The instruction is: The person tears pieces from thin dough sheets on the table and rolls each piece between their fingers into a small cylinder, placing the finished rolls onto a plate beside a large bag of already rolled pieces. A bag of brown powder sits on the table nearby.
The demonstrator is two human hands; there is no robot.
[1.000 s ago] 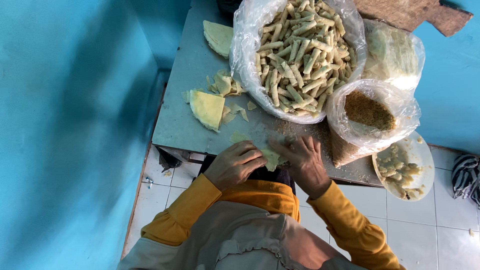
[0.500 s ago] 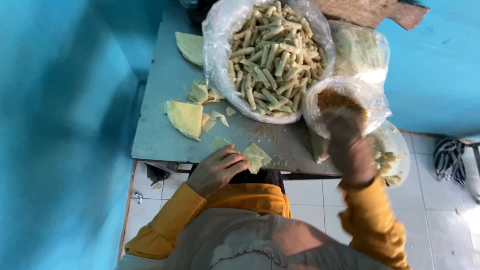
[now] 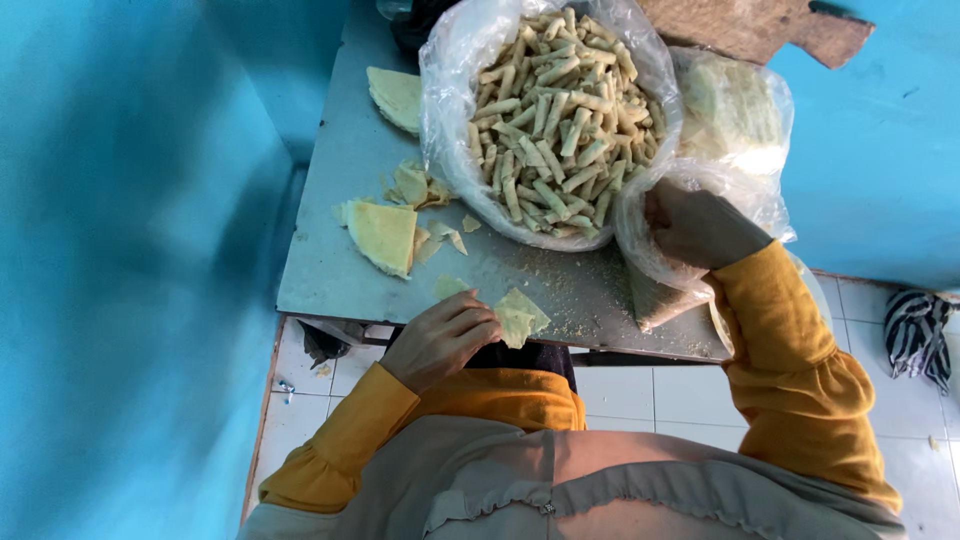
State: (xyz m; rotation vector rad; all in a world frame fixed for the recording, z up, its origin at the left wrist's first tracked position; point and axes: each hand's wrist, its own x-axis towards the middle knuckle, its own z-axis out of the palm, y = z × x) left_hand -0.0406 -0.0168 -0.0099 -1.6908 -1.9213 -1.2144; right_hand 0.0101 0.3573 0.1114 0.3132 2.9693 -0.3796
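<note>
My left hand [image 3: 440,338] rests at the near edge of the grey table [image 3: 340,250], its fingertips pressing a small pale yellow wrapper piece [image 3: 520,315] flat. My right hand [image 3: 695,225] reaches down into a small clear plastic bag [image 3: 650,250] to the right; its fingers are curled inside and I cannot see what they touch. Behind both hands stands a large clear plastic bag [image 3: 450,90] filled with several thin rolled pastry sticks [image 3: 555,120].
A stack of yellow wrapper triangles [image 3: 382,235] and scraps [image 3: 415,185] lie at the table's left, another stack [image 3: 395,95] farther back. A bag of wrappers [image 3: 730,105] sits at the right. Turquoise walls close both sides; a striped cloth [image 3: 915,330] lies on the tiled floor.
My right hand left the wrapper piece and went right into the small plastic bag. My left hand stayed on the wrapper piece at the table's edge.
</note>
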